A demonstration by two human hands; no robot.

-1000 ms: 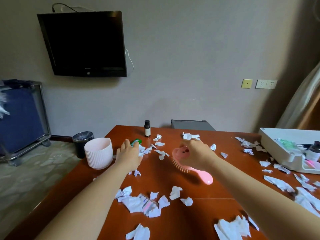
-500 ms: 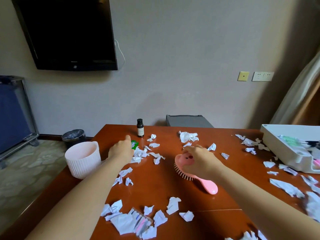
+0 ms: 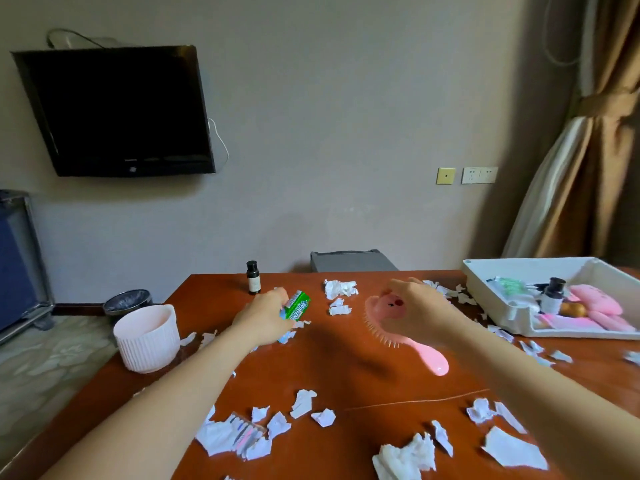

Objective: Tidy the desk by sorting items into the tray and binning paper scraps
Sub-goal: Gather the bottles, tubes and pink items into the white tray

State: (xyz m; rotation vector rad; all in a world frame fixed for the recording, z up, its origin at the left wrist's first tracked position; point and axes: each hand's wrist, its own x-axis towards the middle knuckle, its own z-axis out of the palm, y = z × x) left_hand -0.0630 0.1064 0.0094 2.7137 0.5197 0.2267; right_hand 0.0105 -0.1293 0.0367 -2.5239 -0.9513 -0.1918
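My left hand [image 3: 265, 318] holds a small green gum pack [image 3: 296, 305] lifted above the red-brown desk [image 3: 346, 368]. My right hand [image 3: 417, 311] grips a pink hairbrush [image 3: 420, 349] by its head, bristles facing left and handle pointing toward me. The white tray [image 3: 512, 308] sits at the right edge with bottles, a tube and pink items inside. A white ribbed bin [image 3: 147, 337] stands at the desk's left edge. Torn paper scraps [image 3: 339, 289] lie scattered across the desk, with a denser pile [image 3: 235, 436] near me.
A small dark bottle [image 3: 253, 277] stands at the far side of the desk. A black waste bin [image 3: 127, 303] sits on the floor beyond the left edge. A grey chair back [image 3: 351, 261] is behind the desk, and a curtain [image 3: 585, 161] hangs at the right.
My left hand has picked the green gum pack up off the desk. My right hand has lifted the pink hairbrush and carried it toward the tray. The view has shifted right.
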